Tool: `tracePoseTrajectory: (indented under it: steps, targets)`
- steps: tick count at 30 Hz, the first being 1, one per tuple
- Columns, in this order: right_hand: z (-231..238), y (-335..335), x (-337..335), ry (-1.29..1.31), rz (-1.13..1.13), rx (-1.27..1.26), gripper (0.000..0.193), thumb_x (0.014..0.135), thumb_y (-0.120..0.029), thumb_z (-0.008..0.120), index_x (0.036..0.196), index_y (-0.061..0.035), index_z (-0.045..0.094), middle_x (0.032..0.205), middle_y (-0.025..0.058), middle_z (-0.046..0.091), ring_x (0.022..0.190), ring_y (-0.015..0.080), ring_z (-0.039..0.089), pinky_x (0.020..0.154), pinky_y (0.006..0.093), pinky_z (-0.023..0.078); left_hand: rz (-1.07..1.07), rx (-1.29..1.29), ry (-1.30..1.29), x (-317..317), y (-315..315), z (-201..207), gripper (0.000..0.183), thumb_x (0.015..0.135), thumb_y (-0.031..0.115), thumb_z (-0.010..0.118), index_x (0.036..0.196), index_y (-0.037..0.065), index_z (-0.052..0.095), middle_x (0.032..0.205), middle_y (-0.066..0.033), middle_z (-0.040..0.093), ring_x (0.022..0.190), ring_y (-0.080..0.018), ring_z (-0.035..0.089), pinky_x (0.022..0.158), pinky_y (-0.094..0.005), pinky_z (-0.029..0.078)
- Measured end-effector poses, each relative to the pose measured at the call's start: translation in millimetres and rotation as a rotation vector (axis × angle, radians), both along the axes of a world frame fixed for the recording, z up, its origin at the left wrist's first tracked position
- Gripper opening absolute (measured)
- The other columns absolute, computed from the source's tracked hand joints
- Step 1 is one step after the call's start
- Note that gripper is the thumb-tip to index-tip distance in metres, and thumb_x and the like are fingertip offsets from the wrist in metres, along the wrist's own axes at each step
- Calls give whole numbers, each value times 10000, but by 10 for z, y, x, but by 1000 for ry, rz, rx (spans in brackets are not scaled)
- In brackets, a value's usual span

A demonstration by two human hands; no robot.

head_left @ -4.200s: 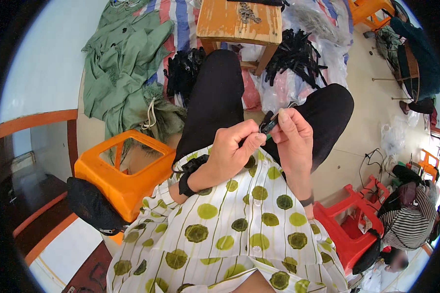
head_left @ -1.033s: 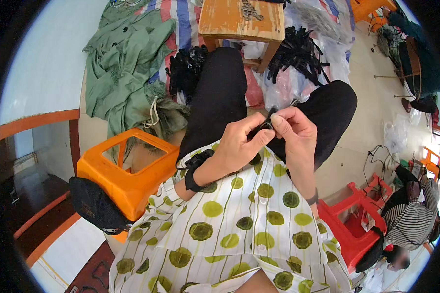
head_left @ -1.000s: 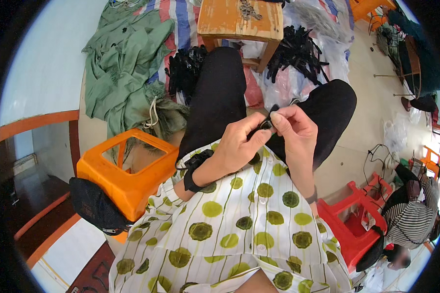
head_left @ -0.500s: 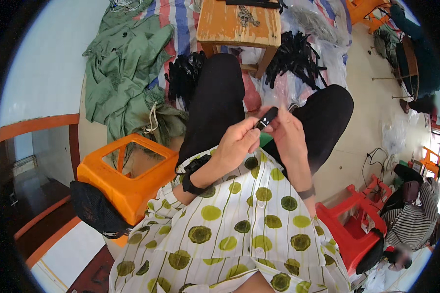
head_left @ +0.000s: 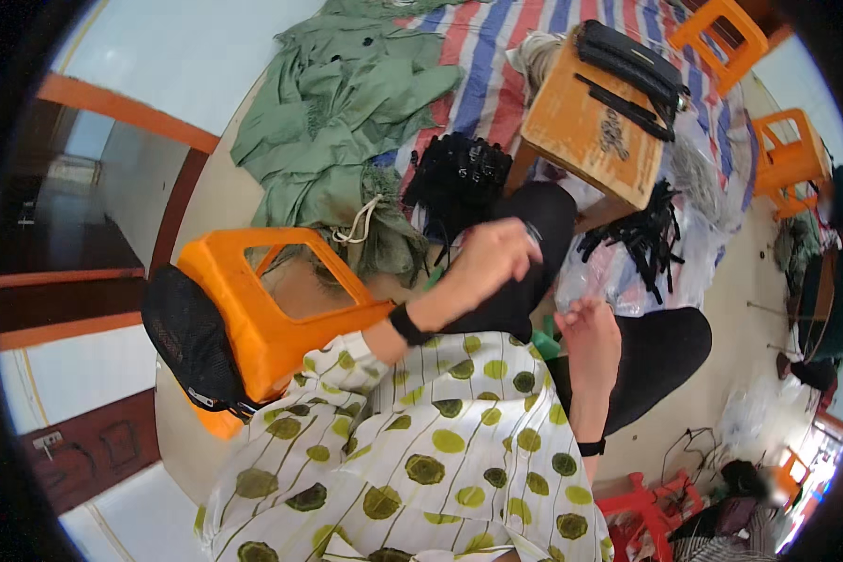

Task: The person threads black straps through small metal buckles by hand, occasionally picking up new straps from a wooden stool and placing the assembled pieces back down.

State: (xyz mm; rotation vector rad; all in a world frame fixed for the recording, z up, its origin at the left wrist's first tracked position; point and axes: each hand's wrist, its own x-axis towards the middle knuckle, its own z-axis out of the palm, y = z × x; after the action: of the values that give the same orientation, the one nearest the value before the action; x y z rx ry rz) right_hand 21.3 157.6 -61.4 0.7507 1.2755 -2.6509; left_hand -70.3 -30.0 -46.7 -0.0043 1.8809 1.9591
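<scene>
My left hand is raised over my left thigh, slightly blurred, its fingers curled together. A small glint shows at its fingertips, too unclear to name. Just beyond it lies a pile of black straps with shiny metal bits. My right hand hovers near my right knee with thumb and fingers pinched; what is between them, if anything, cannot be made out. A second heap of loose black straps lies past the right hand, on clear plastic.
A worn wooden stool ahead bears a black case, black strips and small metal pieces. An orange plastic stool with a black bag stands at my left. Green cloth lies beyond; a red stool is at lower right.
My hands have come apart, the left toward the strap pile, the right lower by my knee. The black strap piece both held is no longer visible. The view has turned left.
</scene>
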Motion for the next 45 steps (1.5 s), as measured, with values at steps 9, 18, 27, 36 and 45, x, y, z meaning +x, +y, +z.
tracePoseTrajectory:
  steps: [9,18,27,36,45]
  targets:
    - [-64,-134,68,-157,110,247,167,885,-168,568,914,-7,599,843,49,598,705,111,555,713,250,474,572,-233,-294,-665,-1132,-1965,129,861,125,496,898,27,572,769,-28,591,647,-82,543,563,-230,406]
    - [-127,-194,124,-265,165,265,133,864,-139,575,910,-16,591,832,53,600,715,112,561,712,245,469,690,-725,398,-1396,-1207,-2215,258,771,134,549,996,11,577,936,-172,593,889,-331,568,801,-393,438]
    - [-52,-155,82,-168,200,314,149,907,-122,520,917,10,588,870,54,610,749,101,551,717,231,460,165,-430,1074,-2084,480,33,158,784,20,532,928,55,587,874,-86,591,836,-270,572,735,-329,453]
    - [4,-124,151,-81,193,497,156,902,-107,512,879,32,579,816,45,603,716,94,538,686,227,444,-187,-1037,1128,-2621,1421,-35,177,742,165,624,887,71,584,895,-94,565,912,-278,543,746,-414,438]
    - [-22,-120,192,-18,232,542,152,881,-109,526,918,22,593,798,58,618,699,104,576,653,237,459,-215,-889,1069,-2682,1338,54,94,763,137,593,830,74,573,837,-127,587,840,-316,570,710,-434,436]
